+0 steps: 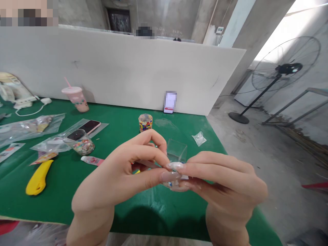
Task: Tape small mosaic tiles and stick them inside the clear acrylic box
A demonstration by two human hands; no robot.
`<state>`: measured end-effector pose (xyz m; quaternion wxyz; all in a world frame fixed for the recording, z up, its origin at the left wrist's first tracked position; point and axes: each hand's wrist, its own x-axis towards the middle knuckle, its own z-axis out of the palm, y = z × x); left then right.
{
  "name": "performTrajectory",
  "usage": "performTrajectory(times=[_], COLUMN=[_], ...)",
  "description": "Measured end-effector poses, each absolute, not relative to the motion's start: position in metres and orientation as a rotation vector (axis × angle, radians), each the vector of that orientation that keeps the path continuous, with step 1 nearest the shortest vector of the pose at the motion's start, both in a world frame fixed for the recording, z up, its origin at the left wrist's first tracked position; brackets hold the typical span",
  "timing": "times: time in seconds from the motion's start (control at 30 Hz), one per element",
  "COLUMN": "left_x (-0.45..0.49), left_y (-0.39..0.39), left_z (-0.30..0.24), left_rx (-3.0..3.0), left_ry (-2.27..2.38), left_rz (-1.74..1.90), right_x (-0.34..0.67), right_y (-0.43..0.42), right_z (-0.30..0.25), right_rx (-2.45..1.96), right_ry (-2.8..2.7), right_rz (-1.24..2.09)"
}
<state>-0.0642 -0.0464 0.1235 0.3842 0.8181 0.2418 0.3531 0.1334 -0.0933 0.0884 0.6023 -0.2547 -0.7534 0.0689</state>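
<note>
My left hand (128, 167) and my right hand (225, 174) meet above the green table, fingertips pinched together. What sits between the fingertips is small and mostly hidden; I cannot make it out. Just behind them stands a clear square-sided box (176, 148), its lower part covered by my fingers. Under the fingertips shows a bit of clear material with blue and white patches (169, 184). A glass covered with colourful mosaic tiles (145, 123) stands beyond my left hand. Left of that hand lies a white and pink tube (92, 160), partly covered by it.
To the left are a clear cup of mixed pieces (83, 147), a yellow-handled cutter (39, 177), a phone (89, 127), plastic bags (33, 126) and a pink tumbler (76, 99). A small clear packet (199, 138) lies right. A white panel (123, 68) borders the table (164, 218).
</note>
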Motion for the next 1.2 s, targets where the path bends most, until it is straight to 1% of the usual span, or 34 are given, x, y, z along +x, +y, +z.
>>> performTrajectory(times=[0.5,0.83,1.2], left_x=[-0.0635,-0.0632,-0.0624], left_y=[-0.0472,-0.0487,-0.0464], left_z=[0.1222,0.1251,0.1266], left_rx=[2.032,2.009,2.047], left_ry=[0.636,0.668,0.641], left_rz=[0.858,0.891,0.861], right_x=[0.1314,0.1297,0.1326], right_y=[-0.0942,-0.0957,-0.0920], right_z=[0.0855,0.0864,0.0853], right_rx=[-0.616,-0.655,-0.570], right_ry=[-1.729,-1.703,-1.730], right_rz=[0.161,0.132,0.165])
